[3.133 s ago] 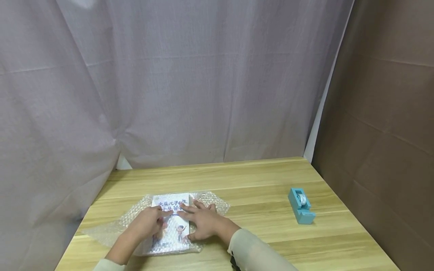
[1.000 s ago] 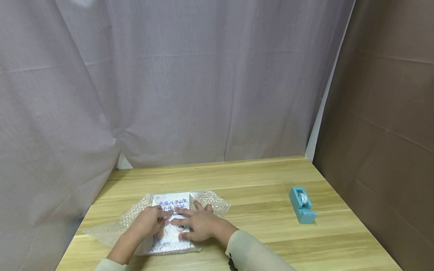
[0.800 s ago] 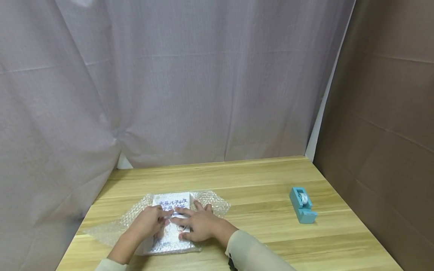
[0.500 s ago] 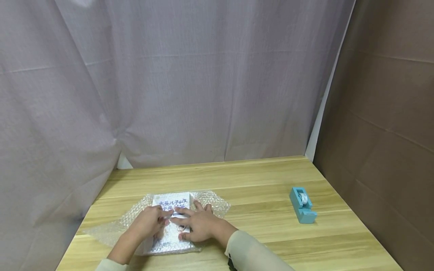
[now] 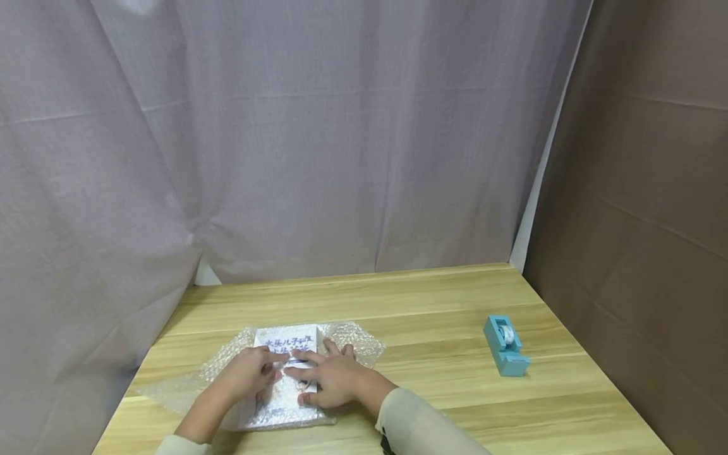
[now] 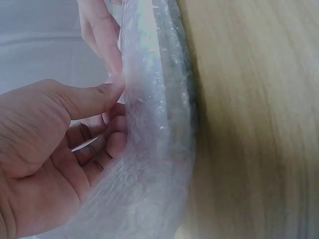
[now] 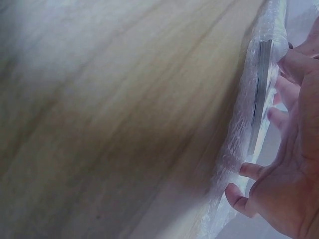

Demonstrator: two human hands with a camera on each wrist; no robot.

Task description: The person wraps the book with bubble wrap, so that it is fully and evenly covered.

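Book (image 5: 284, 403) lies flat inside bubble wrap (image 5: 361, 341) on the near left part of the surface (image 5: 432, 354), cover upward, long axis running near to far. Governing relation: the book sits between the left grip (image 5: 244, 373) and the right grip (image 5: 335, 378), to the right of the first and to the left of the second. Neither grip is clearly nearer; both touch the wrap over the cover, and their fingertips come close together just below the title. Left grip: index finger extended over the cover, thumb against the wrap, remaining fingers curled; whether a fold is pinched cannot be told. Right grip: fingers spread and resting on the wrap, holding nothing. Loose wrap projects past the book on both sides, reaching farther on the left. Dispenser (image 5: 506, 357) stands well apart to the right, out of contact with either grip, carrying a tape roll (image 5: 505, 335). Behind the surface hangs a curtain (image 5: 296, 158). Count: one book, one dispenser, one visible roll, two grips; number of wrap layers cannot be determined.
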